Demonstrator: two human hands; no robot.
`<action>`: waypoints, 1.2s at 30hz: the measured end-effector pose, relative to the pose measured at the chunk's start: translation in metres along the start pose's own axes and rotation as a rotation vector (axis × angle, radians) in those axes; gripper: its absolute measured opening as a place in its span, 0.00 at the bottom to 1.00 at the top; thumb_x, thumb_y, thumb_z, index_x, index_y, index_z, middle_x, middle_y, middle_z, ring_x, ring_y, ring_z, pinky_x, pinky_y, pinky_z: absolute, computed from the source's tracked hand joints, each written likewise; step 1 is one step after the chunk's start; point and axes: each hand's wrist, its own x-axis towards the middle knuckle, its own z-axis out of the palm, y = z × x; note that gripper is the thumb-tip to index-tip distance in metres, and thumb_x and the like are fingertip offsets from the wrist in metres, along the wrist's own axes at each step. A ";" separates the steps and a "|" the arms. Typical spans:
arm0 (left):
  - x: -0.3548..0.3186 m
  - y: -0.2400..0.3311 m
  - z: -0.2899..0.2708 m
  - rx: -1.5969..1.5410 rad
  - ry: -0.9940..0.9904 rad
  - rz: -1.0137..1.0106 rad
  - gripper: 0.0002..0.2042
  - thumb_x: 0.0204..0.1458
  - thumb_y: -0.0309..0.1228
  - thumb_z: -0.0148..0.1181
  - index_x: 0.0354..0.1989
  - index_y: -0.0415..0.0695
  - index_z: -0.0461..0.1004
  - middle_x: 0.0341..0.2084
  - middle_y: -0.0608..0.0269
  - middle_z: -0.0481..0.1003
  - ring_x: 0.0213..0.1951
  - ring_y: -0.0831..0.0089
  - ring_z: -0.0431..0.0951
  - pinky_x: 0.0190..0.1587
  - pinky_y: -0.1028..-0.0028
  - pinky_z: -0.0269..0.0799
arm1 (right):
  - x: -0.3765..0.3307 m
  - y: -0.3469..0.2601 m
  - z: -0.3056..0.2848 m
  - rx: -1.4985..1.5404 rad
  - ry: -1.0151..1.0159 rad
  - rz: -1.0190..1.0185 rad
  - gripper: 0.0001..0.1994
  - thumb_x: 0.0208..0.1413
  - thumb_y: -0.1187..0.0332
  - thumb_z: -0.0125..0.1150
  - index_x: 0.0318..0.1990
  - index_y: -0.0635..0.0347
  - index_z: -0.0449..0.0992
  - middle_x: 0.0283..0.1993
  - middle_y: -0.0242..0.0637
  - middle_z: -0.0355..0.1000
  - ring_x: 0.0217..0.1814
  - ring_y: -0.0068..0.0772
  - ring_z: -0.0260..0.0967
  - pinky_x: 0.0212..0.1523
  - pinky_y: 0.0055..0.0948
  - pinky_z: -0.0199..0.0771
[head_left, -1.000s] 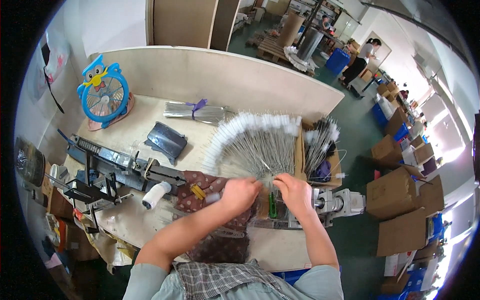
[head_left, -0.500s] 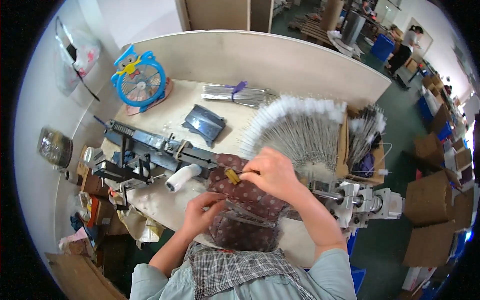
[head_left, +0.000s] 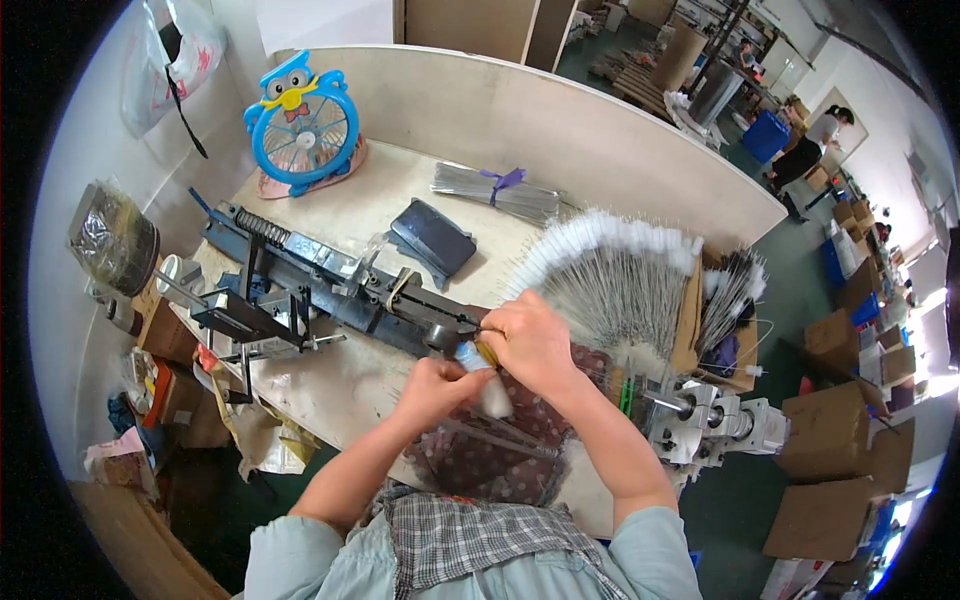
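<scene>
My left hand (head_left: 437,390) is closed, its thumb and fingers pinching a white roll (head_left: 495,398) with a bluish upper end. My right hand (head_left: 530,342) is also closed, its bent fingers around a small yellow piece (head_left: 487,352) that is mostly hidden; its exact kind does not show. Those fingertips are at the right end of a long dark metal bench fixture (head_left: 330,275) with a spring and a clamp. Beneath both hands lies a brown polka-dot cloth (head_left: 500,455), with thin clear or wire strands (head_left: 500,436) across it.
Behind my hands are a fan-shaped pile of white-tipped wire brushes (head_left: 620,280), a tied wire bundle (head_left: 497,190) and a dark packet (head_left: 432,240). A blue toy-shaped fan (head_left: 303,125) stands back left. A metal chuck machine (head_left: 715,420) sits at right, beside a cardboard box (head_left: 690,335).
The white roll has gone from the bench on the left to between my hands, now in my left hand. My left hand has moved up, closer to my right. The view has shifted slightly.
</scene>
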 end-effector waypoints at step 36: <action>-0.028 -0.103 -0.135 -1.010 0.496 -0.179 0.14 0.50 0.45 0.60 0.32 0.46 0.73 0.25 0.70 0.72 0.30 0.76 0.72 0.34 0.73 0.69 | -0.064 0.023 0.026 0.005 0.033 -0.016 0.07 0.48 0.68 0.62 0.33 0.59 0.73 0.27 0.40 0.68 0.29 0.43 0.70 0.29 0.35 0.71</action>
